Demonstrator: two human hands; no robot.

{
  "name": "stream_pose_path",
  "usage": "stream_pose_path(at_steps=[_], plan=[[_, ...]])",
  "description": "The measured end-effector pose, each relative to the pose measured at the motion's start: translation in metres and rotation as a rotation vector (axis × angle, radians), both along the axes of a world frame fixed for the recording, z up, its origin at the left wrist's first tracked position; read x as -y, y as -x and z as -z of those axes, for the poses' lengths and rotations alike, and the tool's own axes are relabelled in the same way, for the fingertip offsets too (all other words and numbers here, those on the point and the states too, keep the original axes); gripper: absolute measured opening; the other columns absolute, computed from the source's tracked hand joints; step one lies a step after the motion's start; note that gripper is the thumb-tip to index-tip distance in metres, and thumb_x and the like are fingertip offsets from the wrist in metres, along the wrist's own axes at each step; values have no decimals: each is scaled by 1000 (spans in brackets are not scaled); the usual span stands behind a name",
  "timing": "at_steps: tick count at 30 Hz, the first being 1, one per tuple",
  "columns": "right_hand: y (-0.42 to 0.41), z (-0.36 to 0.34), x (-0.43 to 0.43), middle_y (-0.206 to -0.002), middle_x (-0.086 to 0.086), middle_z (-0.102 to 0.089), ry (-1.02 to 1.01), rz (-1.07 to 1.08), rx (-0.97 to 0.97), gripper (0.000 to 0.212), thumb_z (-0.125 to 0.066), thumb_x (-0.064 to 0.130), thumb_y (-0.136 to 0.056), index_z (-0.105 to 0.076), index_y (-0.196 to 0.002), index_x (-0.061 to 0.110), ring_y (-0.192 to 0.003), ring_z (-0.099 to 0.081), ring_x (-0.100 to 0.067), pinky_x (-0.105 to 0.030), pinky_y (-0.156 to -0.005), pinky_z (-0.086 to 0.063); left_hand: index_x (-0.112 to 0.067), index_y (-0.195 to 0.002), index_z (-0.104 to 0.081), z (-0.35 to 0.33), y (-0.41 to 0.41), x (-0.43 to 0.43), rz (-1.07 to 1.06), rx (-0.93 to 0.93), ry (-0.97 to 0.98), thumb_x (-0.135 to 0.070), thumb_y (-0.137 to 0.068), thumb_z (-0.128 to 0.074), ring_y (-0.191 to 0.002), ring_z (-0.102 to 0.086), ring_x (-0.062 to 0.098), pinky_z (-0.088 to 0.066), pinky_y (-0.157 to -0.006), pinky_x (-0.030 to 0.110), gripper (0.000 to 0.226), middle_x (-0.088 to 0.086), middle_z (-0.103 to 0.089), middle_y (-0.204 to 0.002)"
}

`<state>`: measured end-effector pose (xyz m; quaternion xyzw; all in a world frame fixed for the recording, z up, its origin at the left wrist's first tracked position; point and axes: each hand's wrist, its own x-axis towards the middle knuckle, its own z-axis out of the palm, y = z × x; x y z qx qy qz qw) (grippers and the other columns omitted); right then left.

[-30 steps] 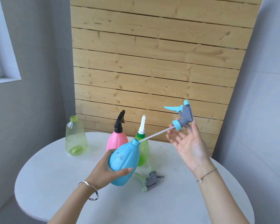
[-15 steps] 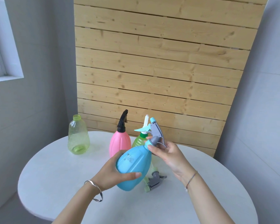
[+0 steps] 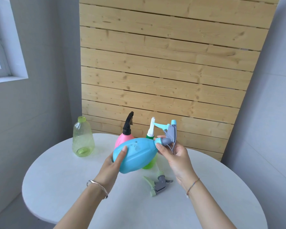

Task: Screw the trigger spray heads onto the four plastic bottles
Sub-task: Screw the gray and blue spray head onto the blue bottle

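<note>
While your left hand (image 3: 113,160) grips the light, slick bottle (image 3: 135,154) mid-frame, right hand (image 3: 175,153) pinches the collar (image 3: 159,140); turn there.

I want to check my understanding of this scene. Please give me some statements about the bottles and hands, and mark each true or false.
1. The left hand holds the blue bottle. True.
2. The blue bottle stands upright on the table. False: it is tilted, lifted above it.
3. The clear yellow-green bottle has no spray head. True.
4. The pink bottle has a white spray head. False: it is black.
5. A loose spray head lies on the table. True.
</note>
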<state>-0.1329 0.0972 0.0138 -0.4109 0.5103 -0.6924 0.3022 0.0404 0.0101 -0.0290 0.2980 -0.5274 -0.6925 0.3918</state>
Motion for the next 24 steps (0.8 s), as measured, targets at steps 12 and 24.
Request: stream_pose_path(at_steps=[12,24], plan=[[7,-3,-2,-89,7,-68,-19,-7,-112,12,-70,11,-79,-68,-88,3,-87,-62,-8,-39,-94,-50,-29,-126,-51,-3,-5,5,124,-61,-132,-63,-60,-74,-104,-68,17,-58,-74,29,78,0,-70,-118],[11,-3,-2,-106,3,-71,-3,11,76,9,-67,10,-82,-71,-88,14,-83,-70,-3,-19,-75,-57,-27,-129,-50,-13,-17,6,283,-59,-72,-60,-60,-76,-111,-65,18,-57,-80,28,81,0,-68,-122]])
